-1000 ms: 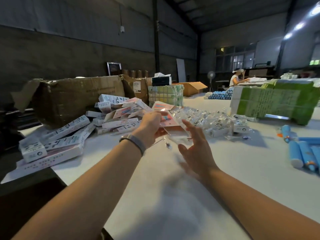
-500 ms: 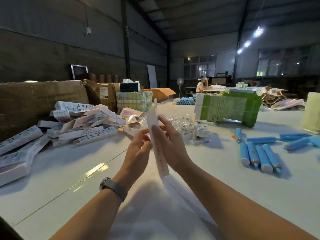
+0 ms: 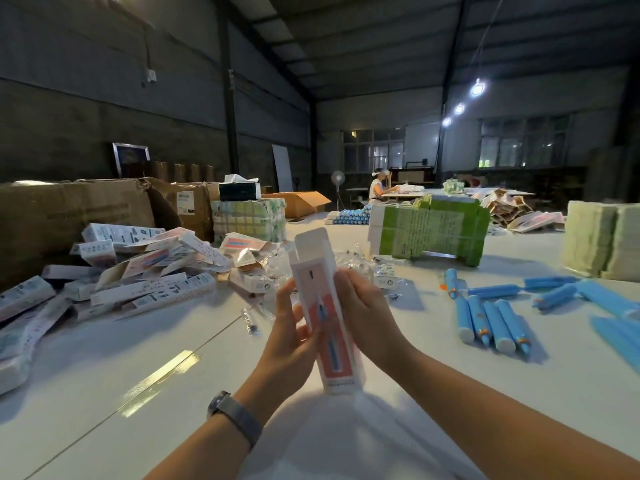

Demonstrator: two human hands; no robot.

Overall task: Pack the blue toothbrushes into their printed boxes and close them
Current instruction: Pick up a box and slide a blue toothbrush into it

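A person is holding a long, narrow printed box [image 3: 323,327] upright above a glossy white bench [image 3: 114,368], its pink front bearing a picture of a blue toothbrush and its plain white top flap standing open. The left hand [image 3: 289,336] is gripping the box's left edge with curled fingers, a grey band on its wrist, while the right hand [image 3: 369,315] is pressing against the right edge, fingers wrapped around the card. To the right, smooth blue toothbrushes [image 3: 491,323] are lying in a loose row on the bench, cylindrical with small orange details, well apart from the held box. On the left, a jumbled heap of printed boxes [image 3: 149,268] is spreading in front of a battered brown cardboard carton [image 3: 69,216], with crinkled clear plastic wrappers [image 3: 349,261] just behind the hands. A strapped green-and-white bundle [image 3: 429,233] and stacks of pale sheets [image 3: 602,240] are sitting farther back.
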